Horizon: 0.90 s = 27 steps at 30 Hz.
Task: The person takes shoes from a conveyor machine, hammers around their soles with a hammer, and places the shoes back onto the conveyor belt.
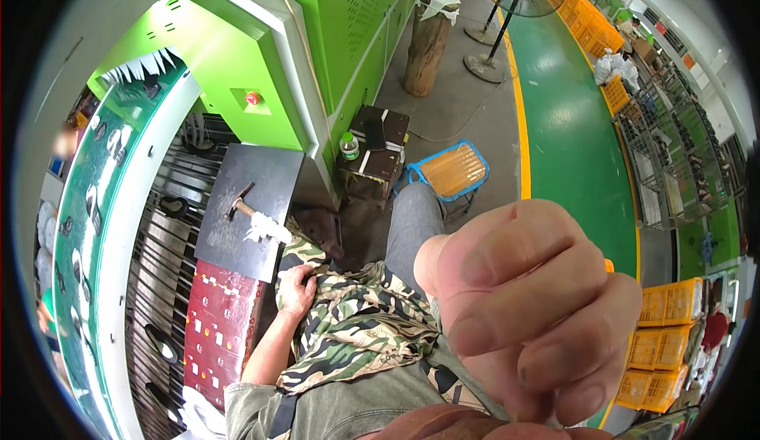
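Note:
My right hand [538,305] is raised close to the camera, its fingers curled into a loose fist. Nothing shows in it, though the palm is hidden. My left hand [296,291] lies at my lap with bent fingers closed against the camouflage apron [360,325]. Ahead of it, a hammer [244,201] rests on a dark metal plate [218,238]. White cloth or a glove [267,228] lies over the end of the hammer's handle. Below the plate is a red patterned box or board [218,333].
On my left runs a roller conveyor [154,282] carrying shoe soles, beside a green machine [237,84] with a red button [252,98]. A small dark table [372,167] holds a bottle [349,147] and a phone [374,134]. Nearby stand a blue-framed stool [455,172], a log [430,48] and a fan [507,24].

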{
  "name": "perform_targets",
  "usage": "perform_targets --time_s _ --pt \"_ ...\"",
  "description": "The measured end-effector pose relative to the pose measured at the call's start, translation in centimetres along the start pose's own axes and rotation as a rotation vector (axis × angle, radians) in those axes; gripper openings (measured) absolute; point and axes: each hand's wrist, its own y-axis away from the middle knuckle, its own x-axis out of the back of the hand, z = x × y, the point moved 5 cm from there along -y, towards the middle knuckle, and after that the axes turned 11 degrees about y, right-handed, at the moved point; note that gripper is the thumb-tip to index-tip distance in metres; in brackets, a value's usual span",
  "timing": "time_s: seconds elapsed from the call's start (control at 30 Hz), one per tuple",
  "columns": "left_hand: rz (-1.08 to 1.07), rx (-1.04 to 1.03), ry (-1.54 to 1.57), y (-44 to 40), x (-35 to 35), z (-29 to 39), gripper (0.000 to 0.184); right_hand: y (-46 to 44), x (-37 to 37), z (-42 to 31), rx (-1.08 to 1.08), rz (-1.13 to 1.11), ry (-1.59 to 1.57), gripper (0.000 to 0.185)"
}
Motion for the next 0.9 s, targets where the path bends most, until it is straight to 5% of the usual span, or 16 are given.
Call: perform_targets --time_s 0.8,0.87,0.9 --pt "0.01 0.002 -0.02 -0.1 -0.1 -0.1 0.02 0.8 0.0 1.7 -0.096 -0.054 -0.071 0.021" --pt "-0.009 0.035 -0.037 0.1 -0.3 -0.4 0.021 1.8 -0.8 3.2 0.029 0.048 -0.064 0.018" --pt "0.001 0.026 -0.033 0.0 -0.3 -0.3 0.021 2.4 -0.7 4.1 0.013 -0.106 -0.016 0.011"
